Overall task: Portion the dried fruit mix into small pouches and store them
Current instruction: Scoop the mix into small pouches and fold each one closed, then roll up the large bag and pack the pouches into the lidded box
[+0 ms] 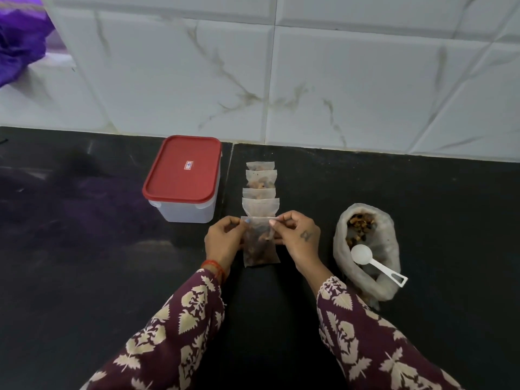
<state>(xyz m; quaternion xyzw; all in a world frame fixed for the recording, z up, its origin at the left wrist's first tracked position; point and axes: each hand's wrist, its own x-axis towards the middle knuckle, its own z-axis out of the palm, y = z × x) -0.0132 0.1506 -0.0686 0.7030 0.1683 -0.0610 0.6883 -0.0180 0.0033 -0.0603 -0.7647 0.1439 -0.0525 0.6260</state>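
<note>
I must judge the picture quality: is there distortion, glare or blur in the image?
Head view: wide-angle bending curves the wall tiles; soft purple reflection on the black counter; the hands and pouch slightly soft.

Soft, even indoor light with no harsh shadows. The white marble-veined wall tiles (309,66) at twelve o'clock look bright; the black countertop (84,249) stays dim, with a faint purple sheen at nine o'clock. Wide-angle distortion bends tile lines toward the edges; detail is slightly soft throughout

black countertop (84,249) | marbled white wall tiles (337,80) | purple cloth (19,38) far left corner
</note>
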